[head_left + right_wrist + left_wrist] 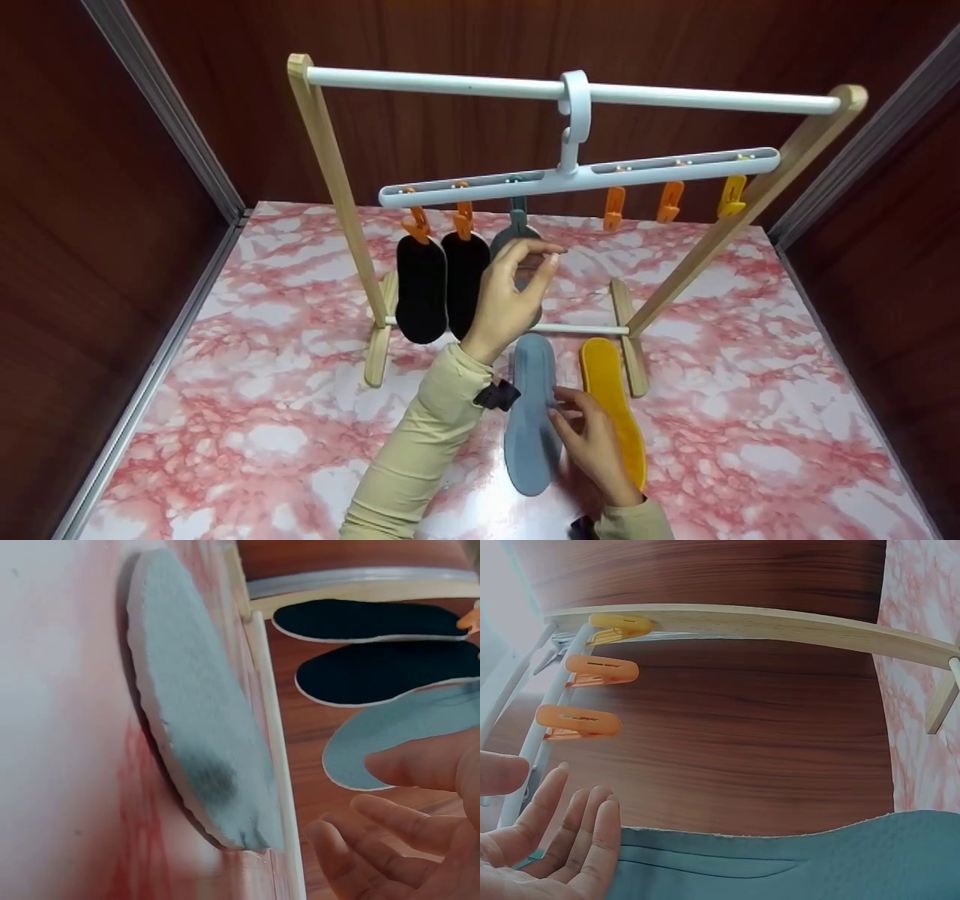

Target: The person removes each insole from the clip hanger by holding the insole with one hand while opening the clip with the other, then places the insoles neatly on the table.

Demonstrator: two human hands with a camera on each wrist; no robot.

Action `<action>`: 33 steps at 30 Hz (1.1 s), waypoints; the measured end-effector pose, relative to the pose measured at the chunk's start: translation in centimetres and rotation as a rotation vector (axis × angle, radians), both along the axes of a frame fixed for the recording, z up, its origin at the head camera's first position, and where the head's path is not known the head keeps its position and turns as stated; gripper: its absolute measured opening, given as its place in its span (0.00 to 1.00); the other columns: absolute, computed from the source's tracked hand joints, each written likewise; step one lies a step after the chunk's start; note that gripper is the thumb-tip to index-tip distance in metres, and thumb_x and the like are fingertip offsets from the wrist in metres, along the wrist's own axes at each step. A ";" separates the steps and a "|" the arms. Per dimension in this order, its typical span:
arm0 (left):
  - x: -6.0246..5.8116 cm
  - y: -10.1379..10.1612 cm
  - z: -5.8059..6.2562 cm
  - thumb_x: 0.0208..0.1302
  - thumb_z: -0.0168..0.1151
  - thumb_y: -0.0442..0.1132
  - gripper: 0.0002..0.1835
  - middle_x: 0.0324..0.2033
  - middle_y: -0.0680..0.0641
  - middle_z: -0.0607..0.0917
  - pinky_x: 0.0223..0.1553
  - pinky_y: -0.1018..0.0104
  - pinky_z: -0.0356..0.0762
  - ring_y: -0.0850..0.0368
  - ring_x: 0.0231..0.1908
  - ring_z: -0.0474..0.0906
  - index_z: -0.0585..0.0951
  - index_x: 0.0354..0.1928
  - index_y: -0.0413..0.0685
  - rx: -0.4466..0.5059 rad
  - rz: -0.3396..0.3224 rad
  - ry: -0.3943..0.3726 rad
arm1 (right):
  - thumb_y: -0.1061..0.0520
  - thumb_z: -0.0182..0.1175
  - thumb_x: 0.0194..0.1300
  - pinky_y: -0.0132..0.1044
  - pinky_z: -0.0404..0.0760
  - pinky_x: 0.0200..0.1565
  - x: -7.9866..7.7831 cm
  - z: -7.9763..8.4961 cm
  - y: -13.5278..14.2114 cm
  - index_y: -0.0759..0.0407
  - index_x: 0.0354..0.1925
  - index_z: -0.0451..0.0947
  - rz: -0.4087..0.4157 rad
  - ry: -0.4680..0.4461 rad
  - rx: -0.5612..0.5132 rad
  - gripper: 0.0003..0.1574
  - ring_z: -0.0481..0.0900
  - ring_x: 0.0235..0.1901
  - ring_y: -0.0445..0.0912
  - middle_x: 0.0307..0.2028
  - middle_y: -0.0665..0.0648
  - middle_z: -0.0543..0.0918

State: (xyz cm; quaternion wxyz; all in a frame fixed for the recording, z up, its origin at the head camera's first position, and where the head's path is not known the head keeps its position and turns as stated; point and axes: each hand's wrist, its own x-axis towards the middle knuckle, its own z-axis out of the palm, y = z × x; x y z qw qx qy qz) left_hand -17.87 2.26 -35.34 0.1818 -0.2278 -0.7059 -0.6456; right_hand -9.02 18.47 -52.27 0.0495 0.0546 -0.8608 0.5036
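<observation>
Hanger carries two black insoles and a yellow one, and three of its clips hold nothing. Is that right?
Not quite: the third hanging insole is grey-blue, not yellow, as the right wrist view shows. The hanger does carry two black insoles, and three clips hold nothing.

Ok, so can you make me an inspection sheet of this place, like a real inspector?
Surface: pink-and-white marble-patterned tabletop.
Job's things: two long black insoles and one flat grey-blue insole hang from a long white plastic-looking hanger on a wooden rack; another grey-blue insole and a long yellow insole lie below.
Clutter: nothing seen.
Grips: bare left grip near the hanging grey-blue insole, holding nothing; bare right grip beside the lying one, fingers loosely bent.
Cables: nothing seen.
Surroundings: dark reddish-brown wood-look walls, grey corner strips.
</observation>
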 end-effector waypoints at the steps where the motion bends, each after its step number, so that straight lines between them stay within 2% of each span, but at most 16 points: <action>1: 0.0 0.0 0.0 0.68 0.58 0.35 0.08 0.42 0.43 0.81 0.46 0.62 0.80 0.54 0.42 0.80 0.82 0.44 0.40 0.002 -0.001 -0.002 | 0.62 0.63 0.63 0.36 0.84 0.42 -0.1 0.0 0.0 0.67 0.53 0.75 -0.005 0.003 -0.008 0.20 0.83 0.40 0.52 0.47 0.64 0.81; 5: 0.1 -0.1 0.0 0.68 0.58 0.35 0.09 0.42 0.42 0.81 0.47 0.59 0.79 0.52 0.42 0.80 0.82 0.44 0.40 0.017 -0.007 -0.012 | 0.63 0.62 0.63 0.33 0.83 0.41 -0.5 0.5 -0.4 0.69 0.53 0.75 -0.030 0.006 -0.067 0.20 0.82 0.41 0.53 0.47 0.66 0.82; 10: 0.4 -0.1 0.2 0.67 0.57 0.33 0.09 0.43 0.39 0.81 0.47 0.56 0.79 0.48 0.42 0.80 0.82 0.44 0.36 0.019 -0.002 -0.040 | 0.68 0.61 0.62 0.35 0.83 0.39 -0.5 2.6 -1.3 0.73 0.51 0.75 -0.061 0.021 -0.116 0.18 0.80 0.41 0.59 0.46 0.71 0.81; 13: 1.3 -0.3 1.3 0.67 0.57 0.31 0.08 0.42 0.37 0.81 0.46 0.60 0.79 0.46 0.42 0.80 0.81 0.43 0.33 0.009 0.001 -0.051 | 0.69 0.61 0.61 0.34 0.82 0.39 -0.5 3.8 -1.6 0.75 0.49 0.76 -0.072 0.039 -0.124 0.17 0.80 0.41 0.59 0.44 0.71 0.82; 17: 2.4 -0.6 2.6 0.67 0.55 0.29 0.08 0.42 0.35 0.81 0.47 0.63 0.79 0.44 0.42 0.80 0.80 0.43 0.30 0.019 0.001 -0.055 | 0.70 0.61 0.60 0.34 0.82 0.40 -0.8 4.4 -1.8 0.76 0.48 0.76 -0.081 0.072 -0.148 0.17 0.81 0.39 0.57 0.43 0.72 0.82; 19: 2.3 -0.7 2.2 0.67 0.55 0.28 0.08 0.42 0.35 0.81 0.48 0.61 0.79 0.43 0.43 0.79 0.80 0.43 0.30 0.033 0.005 -0.054 | 0.70 0.62 0.60 0.35 0.82 0.41 -1.1 4.4 -1.8 0.76 0.49 0.76 -0.071 0.100 -0.152 0.18 0.81 0.40 0.58 0.43 0.72 0.82; 23: 1.2 -0.7 0.6 0.67 0.56 0.29 0.09 0.43 0.35 0.82 0.49 0.55 0.79 0.41 0.43 0.79 0.80 0.44 0.30 0.076 0.017 -0.044 | 0.70 0.62 0.59 0.50 0.82 0.45 -1.7 4.6 -2.0 0.77 0.50 0.74 -0.015 0.184 -0.124 0.20 0.79 0.44 0.63 0.46 0.72 0.81; 26: 0.6 -0.7 -0.4 0.67 0.57 0.31 0.09 0.42 0.36 0.83 0.48 0.57 0.79 0.43 0.43 0.80 0.81 0.43 0.32 0.099 0.029 -0.039 | 0.71 0.62 0.58 0.58 0.79 0.46 -2.1 4.8 -2.2 0.77 0.52 0.73 0.019 0.226 -0.109 0.22 0.78 0.47 0.64 0.48 0.71 0.80; 31: 0.4 -1.0 -0.8 0.68 0.58 0.36 0.09 0.41 0.42 0.83 0.47 0.64 0.79 0.52 0.42 0.80 0.82 0.43 0.38 0.099 0.050 -0.019 | 0.72 0.62 0.58 0.59 0.78 0.48 -2.7 5.2 -2.4 0.77 0.53 0.72 0.025 0.228 -0.120 0.23 0.78 0.47 0.60 0.49 0.70 0.80; 33: 0.4 -1.2 -0.9 0.68 0.58 0.37 0.09 0.41 0.43 0.83 0.48 0.64 0.79 0.55 0.42 0.80 0.82 0.43 0.39 0.101 0.056 -0.011 | 0.72 0.61 0.58 0.61 0.76 0.49 -2.9 5.3 -2.4 0.78 0.53 0.72 0.024 0.229 -0.124 0.23 0.77 0.48 0.62 0.49 0.71 0.79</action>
